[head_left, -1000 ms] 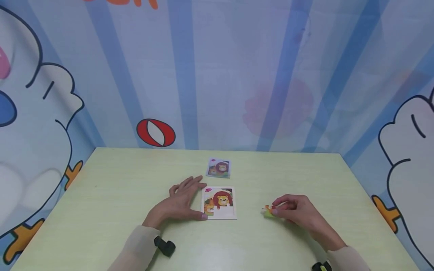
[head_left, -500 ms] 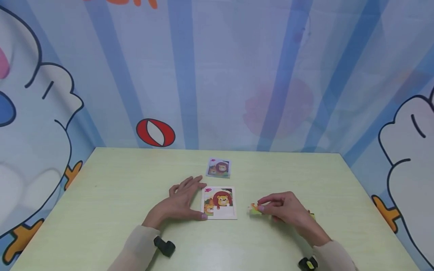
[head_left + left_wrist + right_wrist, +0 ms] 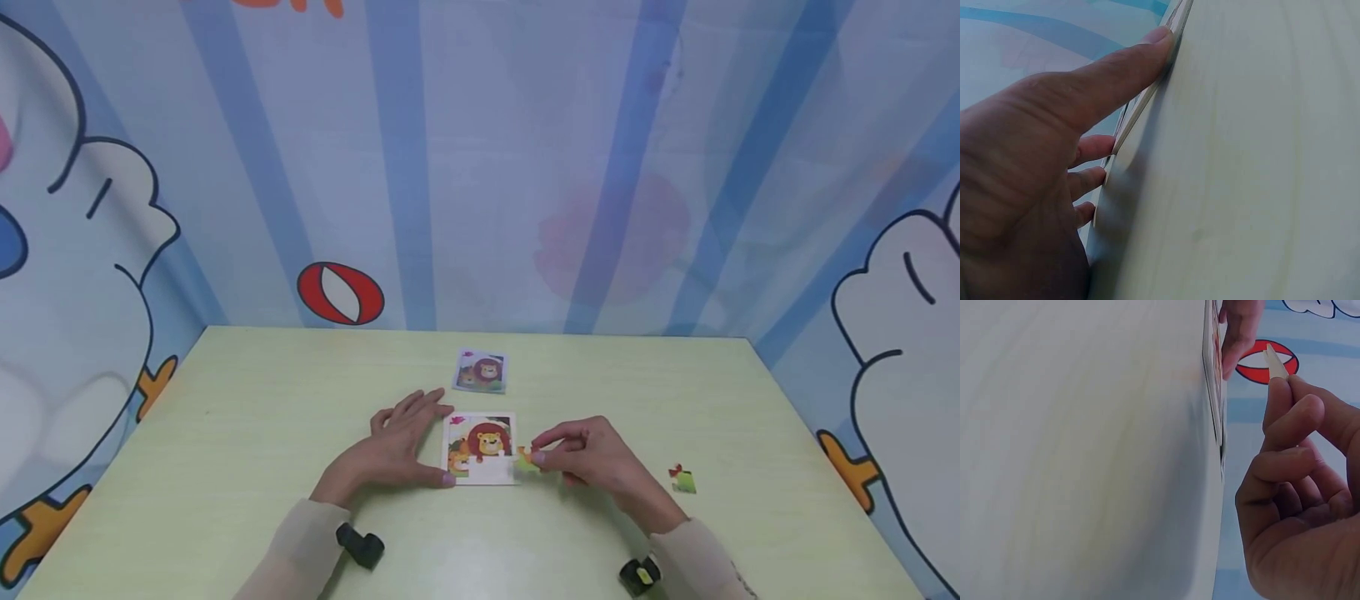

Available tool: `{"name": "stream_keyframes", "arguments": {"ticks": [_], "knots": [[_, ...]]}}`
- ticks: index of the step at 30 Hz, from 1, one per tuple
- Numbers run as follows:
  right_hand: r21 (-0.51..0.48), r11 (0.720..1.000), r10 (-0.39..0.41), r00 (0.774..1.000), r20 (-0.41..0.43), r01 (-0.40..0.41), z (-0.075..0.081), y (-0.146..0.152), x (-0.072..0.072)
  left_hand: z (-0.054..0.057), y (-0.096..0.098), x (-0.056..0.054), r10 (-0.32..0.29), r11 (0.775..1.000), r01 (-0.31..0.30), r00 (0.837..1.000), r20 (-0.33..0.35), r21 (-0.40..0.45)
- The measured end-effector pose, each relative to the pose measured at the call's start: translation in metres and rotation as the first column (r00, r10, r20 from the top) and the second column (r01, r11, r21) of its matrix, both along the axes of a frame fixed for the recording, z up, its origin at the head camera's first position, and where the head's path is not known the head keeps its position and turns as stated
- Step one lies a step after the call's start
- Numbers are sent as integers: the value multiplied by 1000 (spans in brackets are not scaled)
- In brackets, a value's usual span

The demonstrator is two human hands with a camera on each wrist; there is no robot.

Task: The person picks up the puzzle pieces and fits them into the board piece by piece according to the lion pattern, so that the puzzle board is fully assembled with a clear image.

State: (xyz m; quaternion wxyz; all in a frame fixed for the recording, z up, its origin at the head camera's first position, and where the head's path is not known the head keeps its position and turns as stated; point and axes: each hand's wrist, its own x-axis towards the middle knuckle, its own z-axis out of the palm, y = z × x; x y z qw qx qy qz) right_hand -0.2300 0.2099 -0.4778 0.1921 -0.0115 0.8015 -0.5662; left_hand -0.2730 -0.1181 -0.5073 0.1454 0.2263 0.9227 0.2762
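Observation:
A square lion jigsaw board [image 3: 495,475] lies flat on the table, its upper part showing the lion and a bare white area along the bottom right. My left hand [image 3: 405,450] is spread at its left side, thumb on the lower left corner and index finger at the upper left one. In the left wrist view the thumb [image 3: 1129,69] presses the board's edge. Between thumb and index finger my right hand [image 3: 588,454] pinches a green and orange puzzle piece [image 3: 527,459] at the board's right edge. That puzzle piece [image 3: 1277,364] appears edge-on, raised off the table, in the right wrist view.
Behind the board lies a small picture card [image 3: 481,372] with the same lion scene. Another puzzle piece [image 3: 682,479], green with red, rests to the right of my right forearm. A printed cloth backdrop [image 3: 480,167] rises behind the pale table [image 3: 300,375].
My right hand has carried its puzzle piece left, up to the board's right edge. The loose piece on the right has come into view from behind that arm. My left hand stays put.

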Motion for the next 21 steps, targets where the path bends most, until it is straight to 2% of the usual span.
{"name": "stream_keyframes", "arguments": {"ticks": [11, 21], "knots": [[-23, 999, 32, 999, -7, -32, -7, -27, -5, -1, 1, -1, -8, 1000, 8, 1000, 5, 8], [33, 999, 16, 1000, 4, -17, -9, -45, -9, 0, -1, 0, -11, 1000, 11, 1000, 3, 19]]}}
